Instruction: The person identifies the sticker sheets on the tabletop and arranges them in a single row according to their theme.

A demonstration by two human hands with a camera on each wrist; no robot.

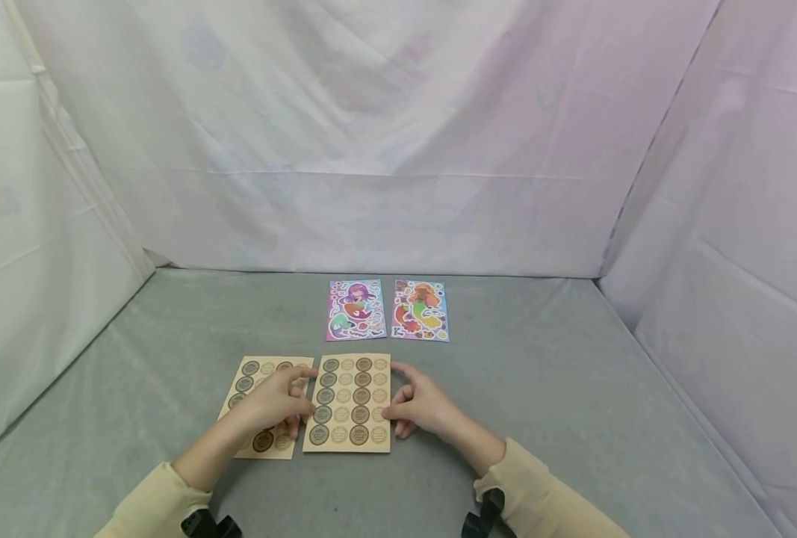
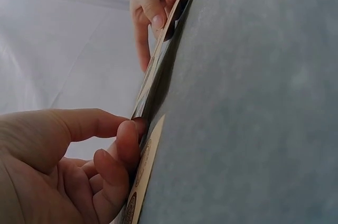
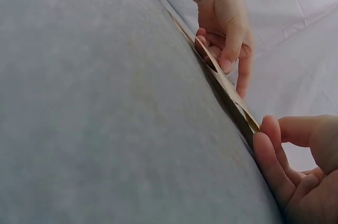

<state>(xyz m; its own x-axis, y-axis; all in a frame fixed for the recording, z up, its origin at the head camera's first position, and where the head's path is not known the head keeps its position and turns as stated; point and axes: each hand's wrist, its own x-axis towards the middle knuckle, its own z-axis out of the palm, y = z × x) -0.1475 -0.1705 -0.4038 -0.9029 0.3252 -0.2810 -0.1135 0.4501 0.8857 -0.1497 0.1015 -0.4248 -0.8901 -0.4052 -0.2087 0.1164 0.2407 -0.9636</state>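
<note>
Sticker sheet (image 1: 350, 403) is feeling light and bendy; I'm pinching its side edges, left hand (image 1: 273, 403) and right hand (image 1: 425, 409) fingers curled underneath, lifting

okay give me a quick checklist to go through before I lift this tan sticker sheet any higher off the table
1. Left hand pinches the left edge of the tan sticker sheet: ok.
2. Right hand pinches its right edge: ok.
3. Edges are up off the grey table, going by both wrist views: ok.
4. Second tan sheet lies apart from the held one: cannot tell, since the left hand covers the gap between them.
5. The two mermaid sticker sheets lie farther back, away from both hands: ok.
6. All round stickers are stuck down flat on the held sheet: cannot tell, too small to see.
</note>
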